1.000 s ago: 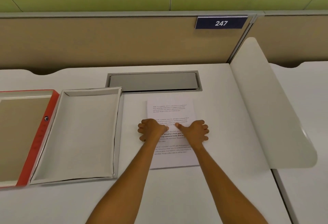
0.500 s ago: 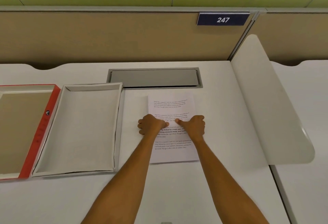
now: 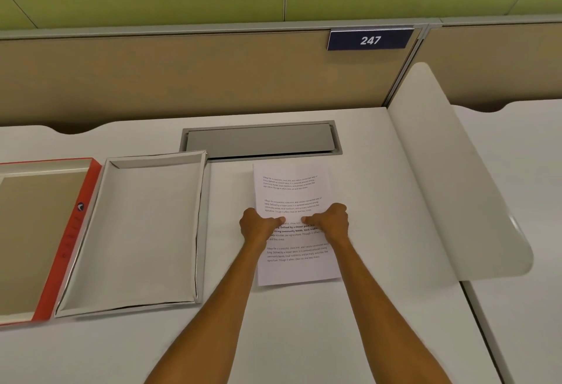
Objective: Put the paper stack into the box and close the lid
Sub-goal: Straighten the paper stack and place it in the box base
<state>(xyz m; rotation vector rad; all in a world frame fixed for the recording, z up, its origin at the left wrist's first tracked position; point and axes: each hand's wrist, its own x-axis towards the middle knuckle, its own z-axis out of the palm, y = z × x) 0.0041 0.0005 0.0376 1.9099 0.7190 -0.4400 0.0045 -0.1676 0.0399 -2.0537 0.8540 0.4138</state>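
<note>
1. A dark blue plate [image 3: 370, 39] on the tan partition is reading "247" in white.
2. The paper stack [image 3: 293, 192] is lying flat on the white desk [image 3: 304, 338], just in front of the grey cable hatch [image 3: 260, 140]. Its top sheet is showing four blocks of small print; the first seems to begin "Village life is a peaceful…", and a bold line midway is reading partly "Defined by a slower pace". The rest is too small to read.
3. The left hand [image 3: 258, 227] is curling over the stack's left edge, thumb lying on the sheet, fingers tucked at or under the edge; whether it is gripping is unclear.
4. The right hand [image 3: 330, 220] is doing the same at the right edge, thumb pointing inward. The two thumb tips are nearly meeting.
5. The white box [image 3: 194, 231] is sitting open, left of the stack and close beside it, showing only its bare inside.
6. The red-edged lid [image 3: 71, 231] is lying inside-up, touching the box's left side, its brown inside bare. A small round dark logo and faint lettering on the red rim are unreadable.
</note>
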